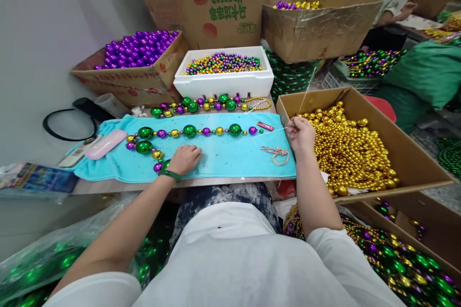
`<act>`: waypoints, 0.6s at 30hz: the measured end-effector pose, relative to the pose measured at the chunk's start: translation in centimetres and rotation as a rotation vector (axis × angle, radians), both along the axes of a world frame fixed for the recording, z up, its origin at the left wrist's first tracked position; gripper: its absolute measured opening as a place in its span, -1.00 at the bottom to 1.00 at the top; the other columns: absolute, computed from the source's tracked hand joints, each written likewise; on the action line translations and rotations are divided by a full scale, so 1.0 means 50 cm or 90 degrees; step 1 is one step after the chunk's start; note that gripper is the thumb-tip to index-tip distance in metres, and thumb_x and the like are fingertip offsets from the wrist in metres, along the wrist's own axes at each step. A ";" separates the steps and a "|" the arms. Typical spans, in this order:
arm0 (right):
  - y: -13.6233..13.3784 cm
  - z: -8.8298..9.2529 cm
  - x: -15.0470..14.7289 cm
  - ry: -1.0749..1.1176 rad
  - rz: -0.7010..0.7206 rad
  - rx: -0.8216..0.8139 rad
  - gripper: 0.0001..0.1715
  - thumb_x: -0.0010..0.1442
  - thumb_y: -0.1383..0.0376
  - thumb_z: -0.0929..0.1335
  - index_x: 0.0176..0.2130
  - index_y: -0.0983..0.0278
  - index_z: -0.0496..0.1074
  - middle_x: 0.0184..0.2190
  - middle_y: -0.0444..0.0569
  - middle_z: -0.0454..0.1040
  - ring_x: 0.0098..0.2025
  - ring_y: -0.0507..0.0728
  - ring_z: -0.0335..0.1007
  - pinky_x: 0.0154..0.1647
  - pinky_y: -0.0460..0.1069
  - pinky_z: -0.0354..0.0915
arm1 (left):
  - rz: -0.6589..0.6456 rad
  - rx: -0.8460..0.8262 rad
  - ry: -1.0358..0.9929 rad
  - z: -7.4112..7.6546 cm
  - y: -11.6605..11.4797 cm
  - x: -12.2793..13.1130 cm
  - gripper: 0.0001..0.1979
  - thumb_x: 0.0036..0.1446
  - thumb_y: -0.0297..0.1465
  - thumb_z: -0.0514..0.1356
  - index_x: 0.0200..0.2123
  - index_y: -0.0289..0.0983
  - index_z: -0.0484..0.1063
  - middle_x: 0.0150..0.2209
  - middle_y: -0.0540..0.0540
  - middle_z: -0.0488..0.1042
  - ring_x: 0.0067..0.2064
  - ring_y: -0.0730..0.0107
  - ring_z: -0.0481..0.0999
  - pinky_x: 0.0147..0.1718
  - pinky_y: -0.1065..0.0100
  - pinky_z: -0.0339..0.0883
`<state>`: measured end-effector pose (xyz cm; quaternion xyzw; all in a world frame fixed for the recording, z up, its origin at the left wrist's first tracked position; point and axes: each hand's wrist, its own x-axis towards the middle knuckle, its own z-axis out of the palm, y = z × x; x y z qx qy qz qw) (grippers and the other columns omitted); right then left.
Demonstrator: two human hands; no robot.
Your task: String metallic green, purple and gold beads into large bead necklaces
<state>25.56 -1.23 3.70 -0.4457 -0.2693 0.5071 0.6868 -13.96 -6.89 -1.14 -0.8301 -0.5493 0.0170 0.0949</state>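
On the turquoise towel [230, 163], my left hand [184, 159] lies palm down, its fingers loosely extended, wearing a green bangle [170, 174] at the wrist. Around it curves a strand of large green, purple and gold beads [189, 131], partly hidden by that hand. My right hand [301, 133] is raised at the towel's right edge, fingers pinched on a thin pale thread [272, 131]. From the pinch, the thread runs leftward over the towel and also up to the right. Below lies a small pair of snips [272, 150] with cord on its handle, near a pink packet [265, 126].
A gold-bead box [355, 148] stands right of the towel. Behind are a white foam box [223, 80] of mixed small beads and a carton of purple beads [140, 48]. A finished-looking bead strand [192, 105] borders the towel. Left lies a pink case [105, 144]. Another person's hand [405, 11] shows far right.
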 end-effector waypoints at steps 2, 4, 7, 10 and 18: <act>-0.004 -0.010 0.012 0.002 -0.040 -0.014 -0.80 -0.11 0.28 0.43 -0.44 0.29 0.35 -0.66 -0.21 0.40 -0.70 -0.10 0.22 -0.80 -0.23 0.00 | -0.014 0.000 -0.008 -0.007 0.014 -0.007 -0.64 0.27 -0.25 -0.07 -0.29 -0.25 0.49 -0.26 -0.24 0.48 -0.17 0.12 0.41 -0.15 0.14 0.15; -0.006 -0.013 0.024 -0.009 -0.058 -0.017 -0.82 -0.10 0.29 0.43 -0.45 0.29 0.35 -0.68 -0.23 0.37 -0.70 -0.10 0.22 -0.79 -0.23 0.01 | -0.024 0.001 -0.004 -0.008 0.026 -0.012 -0.63 0.27 -0.29 -0.09 -0.30 -0.25 0.50 -0.25 -0.24 0.49 -0.17 0.11 0.41 -0.15 0.14 0.14; -0.011 -0.002 0.043 -0.018 -0.085 -0.006 -0.85 -0.09 0.32 0.42 -0.45 0.31 0.37 -0.67 -0.22 0.37 -0.70 -0.09 0.23 -0.79 -0.23 0.03 | -0.017 0.006 0.008 -0.007 0.044 -0.022 -0.64 0.26 -0.36 -0.10 -0.28 -0.26 0.49 -0.25 -0.24 0.49 -0.17 0.11 0.41 -0.15 0.13 0.13; -0.019 0.018 0.056 -0.015 -0.129 0.011 -0.84 -0.11 0.33 0.42 -0.45 0.31 0.38 -0.65 -0.21 0.38 -0.68 -0.09 0.24 -0.77 -0.22 0.05 | -0.001 0.008 -0.002 -0.007 0.064 -0.048 -0.68 0.24 -0.41 -0.07 -0.32 -0.27 0.49 -0.28 -0.24 0.49 -0.16 0.10 0.41 -0.15 0.12 0.12; -0.051 0.035 -0.068 -0.091 0.106 -0.077 -0.77 -0.13 0.25 0.49 -0.46 0.31 0.43 -0.69 -0.20 0.37 -0.70 -0.07 0.23 -0.75 -0.20 0.11 | 0.004 -0.060 -0.016 0.034 0.150 -0.156 -0.76 0.17 -0.47 0.02 -0.32 -0.32 0.49 -0.25 -0.26 0.50 -0.10 0.06 0.41 -0.11 0.10 0.18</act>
